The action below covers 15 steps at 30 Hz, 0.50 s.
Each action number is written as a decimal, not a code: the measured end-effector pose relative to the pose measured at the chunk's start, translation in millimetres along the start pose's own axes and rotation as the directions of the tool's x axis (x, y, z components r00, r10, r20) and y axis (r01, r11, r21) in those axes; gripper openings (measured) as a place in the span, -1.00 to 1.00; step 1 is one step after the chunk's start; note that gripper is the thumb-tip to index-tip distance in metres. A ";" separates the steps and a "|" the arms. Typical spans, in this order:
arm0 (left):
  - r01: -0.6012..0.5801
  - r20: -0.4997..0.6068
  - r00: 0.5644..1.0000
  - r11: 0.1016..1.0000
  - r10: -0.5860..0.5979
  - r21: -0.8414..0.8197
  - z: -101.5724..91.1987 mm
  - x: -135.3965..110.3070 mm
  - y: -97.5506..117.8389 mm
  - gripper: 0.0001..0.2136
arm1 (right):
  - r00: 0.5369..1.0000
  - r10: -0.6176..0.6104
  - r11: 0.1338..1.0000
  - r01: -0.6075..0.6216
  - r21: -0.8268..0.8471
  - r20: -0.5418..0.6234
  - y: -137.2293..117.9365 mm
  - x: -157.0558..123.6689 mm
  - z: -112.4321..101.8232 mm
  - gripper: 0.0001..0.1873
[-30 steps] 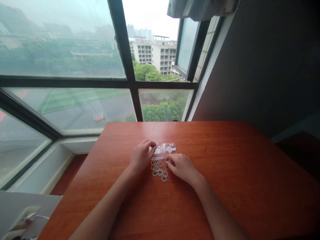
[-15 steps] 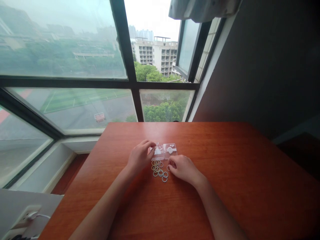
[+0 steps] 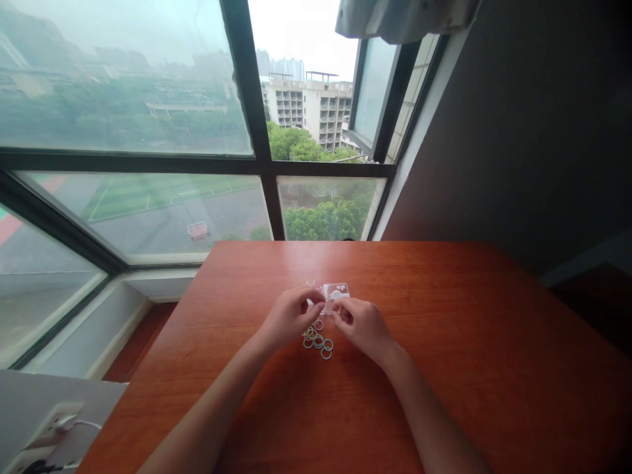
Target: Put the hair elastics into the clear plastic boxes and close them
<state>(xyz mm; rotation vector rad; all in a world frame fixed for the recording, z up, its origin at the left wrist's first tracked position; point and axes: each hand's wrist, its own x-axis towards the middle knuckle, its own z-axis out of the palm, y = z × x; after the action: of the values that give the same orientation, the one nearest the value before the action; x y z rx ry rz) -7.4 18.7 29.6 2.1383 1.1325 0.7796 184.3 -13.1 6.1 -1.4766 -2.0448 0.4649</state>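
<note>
A small light-coloured ring [image 3: 331, 316] is pinched between the thumb and fingers of my right hand [image 3: 364, 322], just in front of the clear plastic box. My left hand [image 3: 291, 315] faces it from the other side, its fingers curved and the thumb a little apart from them, with nothing visible between. The clear box [image 3: 337, 288] lies opened on the table; its left half is mostly hidden behind my left hand. Several more thin rings [image 3: 318, 342], pale yellow to bluish, lie in an overlapping group below my hands, partly covered by the left one.
The reddish-brown wooden table [image 3: 444, 316] reaches to the window frame [image 3: 316, 169] at the back. A dark wall [image 3: 518, 145] rises on the right. At the lower left is a wall socket [image 3: 62, 421] with plugs in it.
My left hand has moved right and nearer, off the box's left half towards my right hand. My right hand has lifted the ring slightly away, up towards the box.
</note>
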 end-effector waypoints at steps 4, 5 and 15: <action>0.051 0.069 0.997 0.996 -0.046 -0.077 4.7 -0.7 7.1 -0.85 | 0.996 -0.050 0.999 0.051 0.013 -0.068 -0.5 -1.4 1.0 -0.85; 0.064 0.081 0.995 0.994 -0.056 -0.093 5.3 -0.8 7.9 -0.85 | 0.995 -0.057 0.998 0.058 0.009 -0.079 -0.5 -1.5 1.0 -0.85; 0.103 0.131 0.988 0.980 -0.081 -0.172 6.6 0.6 8.9 -0.83 | 0.993 -0.081 0.997 0.080 -0.018 -0.086 -2.1 -1.2 -0.4 -0.86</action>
<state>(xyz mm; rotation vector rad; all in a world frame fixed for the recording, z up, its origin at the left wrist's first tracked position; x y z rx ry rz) 2.3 13.6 31.8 1.9438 1.0487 0.6704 183.3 -15.0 7.4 -1.3923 -2.0348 0.3477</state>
